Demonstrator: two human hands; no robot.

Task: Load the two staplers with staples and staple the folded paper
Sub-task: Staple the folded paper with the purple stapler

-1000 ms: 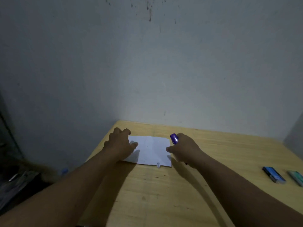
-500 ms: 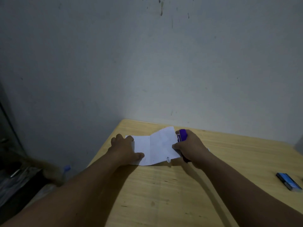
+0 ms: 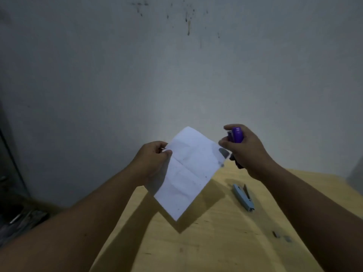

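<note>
The folded white paper (image 3: 188, 171) hangs in the air above the wooden table (image 3: 216, 242), tilted with one corner pointing down. My left hand (image 3: 152, 161) pinches its upper left edge between thumb and fingers. My right hand (image 3: 245, 152) grips the purple stapler (image 3: 236, 135) just off the paper's right corner, the stapler's nose pointing toward the paper. A light blue stapler (image 3: 243, 197) lies on the table under my right forearm.
Small dark staple strips (image 3: 281, 236) lie on the table at the right. A grey wall (image 3: 176, 65) rises directly behind the table. Dark clutter (image 3: 17, 218) sits on the floor beyond the table's left edge.
Both hands have lifted off the table: the left one raised the paper into the air and tilted it, the right one carried the purple stapler up beside it. The camera view dropped lower.
</note>
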